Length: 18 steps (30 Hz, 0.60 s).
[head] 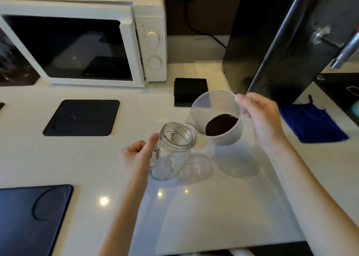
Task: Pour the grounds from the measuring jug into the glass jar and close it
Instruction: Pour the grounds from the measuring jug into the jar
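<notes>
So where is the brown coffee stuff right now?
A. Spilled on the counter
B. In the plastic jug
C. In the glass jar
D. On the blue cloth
B. The dark grounds sit in the bottom of the measuring jug, which the right hand holds tilted beside the glass jar; the jar looks empty and open.

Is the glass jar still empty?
Empty, it seems: the glass jar looks clear throughout, and the dark grounds are all in the tilted measuring jug.

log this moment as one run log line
phase: pre-pour | left hand: steadying glass jar, open, empty | right hand: tilting measuring jug | grounds: in jug | lid: unseen
</notes>
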Available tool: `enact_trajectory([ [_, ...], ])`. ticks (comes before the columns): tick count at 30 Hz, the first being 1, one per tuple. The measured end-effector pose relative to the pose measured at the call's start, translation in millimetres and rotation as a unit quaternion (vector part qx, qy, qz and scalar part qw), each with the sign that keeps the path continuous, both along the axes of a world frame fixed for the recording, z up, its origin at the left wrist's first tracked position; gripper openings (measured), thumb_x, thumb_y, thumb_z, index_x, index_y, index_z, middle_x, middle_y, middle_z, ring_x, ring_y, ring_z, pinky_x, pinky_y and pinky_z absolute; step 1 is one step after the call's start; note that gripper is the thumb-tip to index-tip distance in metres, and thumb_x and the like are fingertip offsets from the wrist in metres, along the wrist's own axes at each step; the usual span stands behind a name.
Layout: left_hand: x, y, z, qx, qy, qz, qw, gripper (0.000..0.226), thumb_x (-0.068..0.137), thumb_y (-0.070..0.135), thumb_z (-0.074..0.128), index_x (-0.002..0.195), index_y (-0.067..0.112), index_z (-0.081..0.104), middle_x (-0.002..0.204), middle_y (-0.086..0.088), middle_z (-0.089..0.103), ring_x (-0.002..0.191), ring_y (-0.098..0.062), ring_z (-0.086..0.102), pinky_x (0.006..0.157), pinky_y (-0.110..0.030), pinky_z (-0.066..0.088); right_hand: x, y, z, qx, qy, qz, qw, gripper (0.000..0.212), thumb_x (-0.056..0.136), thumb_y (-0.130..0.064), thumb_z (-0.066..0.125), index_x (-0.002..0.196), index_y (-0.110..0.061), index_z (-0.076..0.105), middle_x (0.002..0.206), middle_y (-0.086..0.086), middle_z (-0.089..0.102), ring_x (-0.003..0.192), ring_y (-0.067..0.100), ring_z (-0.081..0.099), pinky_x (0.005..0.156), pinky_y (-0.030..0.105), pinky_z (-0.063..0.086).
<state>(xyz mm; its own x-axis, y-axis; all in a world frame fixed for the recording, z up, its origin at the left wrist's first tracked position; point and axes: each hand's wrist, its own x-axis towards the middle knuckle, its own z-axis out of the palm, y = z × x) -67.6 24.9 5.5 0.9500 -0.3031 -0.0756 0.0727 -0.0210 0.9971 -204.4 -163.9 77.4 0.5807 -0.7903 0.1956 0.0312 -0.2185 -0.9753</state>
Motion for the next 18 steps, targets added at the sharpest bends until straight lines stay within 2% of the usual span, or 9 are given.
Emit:
enact_trajectory([
  [3,-1.1,-5.5,5.1,0.027,-0.021,-0.021,0.999,0.054,0.076,0.023,0.071,0.038,0.01,0.035,0.029,0.009,0.029,0.034,-0.006,0.024,0.039,-0.018,0.023,9.8,-6.2,12.5,-0.062,0.046,0.068,0.995,0.041,0.076,-0.036,0.06,0.053,-0.007,0.042,0.05,-0.003,0.039,0.055,0.006,0.041,0.06,0.028,0.034],
  [5,-1.7,-7.5,8.5,0.061,-0.055,-0.042,0.996,0.056,0.075,0.029,0.071,0.037,0.01,0.034,0.033,0.004,0.03,0.038,-0.01,0.025,0.044,-0.021,0.025,15.9,-8.5,21.1,-0.103,0.077,0.108,0.986,0.041,0.074,-0.041,0.06,0.055,-0.007,0.047,0.055,0.004,0.042,0.058,0.008,0.045,0.061,0.029,0.036],
  [7,-2.5,-7.8,10.8,0.089,-0.081,-0.065,0.991,0.057,0.075,0.036,0.069,0.039,0.011,0.033,0.042,-0.006,0.029,0.044,-0.015,0.027,0.05,-0.026,0.025,20.3,-11.1,29.0,-0.139,0.099,0.137,0.976,0.041,0.071,-0.047,0.058,0.057,-0.008,0.052,0.058,0.009,0.044,0.06,0.013,0.048,0.06,0.028,0.037],
  [9,-2.7,-8.3,12.4,0.109,-0.09,-0.083,0.987,0.058,0.076,0.041,0.068,0.038,0.011,0.035,0.038,-0.006,0.034,0.041,-0.015,0.031,0.051,-0.026,0.028,23.4,-12.7,34.0,-0.168,0.121,0.152,0.966,0.042,0.072,-0.048,0.057,0.059,-0.008,0.054,0.061,0.016,0.046,0.062,0.02,0.049,0.06,0.03,0.037],
  [12,-3.5,-10.2,14.9,0.127,-0.096,-0.109,0.981,0.061,0.077,0.043,0.065,0.034,0.011,0.036,0.029,0.002,0.036,0.033,-0.009,0.033,0.046,-0.021,0.032,28.4,-10.2,39.0,-0.197,0.139,0.166,0.956,0.039,0.076,-0.044,0.059,0.062,-0.008,0.056,0.062,0.013,0.05,0.068,0.024,0.052,0.062,0.03,0.04],
  [15,-2.5,-11.2,15.4,0.131,-0.103,-0.11,0.98,0.061,0.077,0.043,0.065,0.038,0.012,0.03,0.04,-0.005,0.027,0.038,-0.011,0.023,0.043,-0.021,0.022,32.7,-4.7,42.3,-0.25,0.151,0.157,0.943,0.035,0.078,-0.036,0.066,0.064,-0.005,0.058,0.063,0.008,0.051,0.072,0.019,0.05,0.06,0.02,0.038],
  [18,-1.4,-11.0,15.3,0.136,-0.102,-0.111,0.979,0.059,0.078,0.041,0.065,0.036,0.012,0.035,0.046,-0.01,0.025,0.041,-0.012,0.021,0.045,-0.025,0.019,36.7,0.4,44.8,-0.305,0.153,0.14,0.93,0.035,0.075,-0.037,0.067,0.062,-0.006,0.058,0.062,0.004,0.05,0.076,0.015,0.046,0.055,0.017,0.034],
])
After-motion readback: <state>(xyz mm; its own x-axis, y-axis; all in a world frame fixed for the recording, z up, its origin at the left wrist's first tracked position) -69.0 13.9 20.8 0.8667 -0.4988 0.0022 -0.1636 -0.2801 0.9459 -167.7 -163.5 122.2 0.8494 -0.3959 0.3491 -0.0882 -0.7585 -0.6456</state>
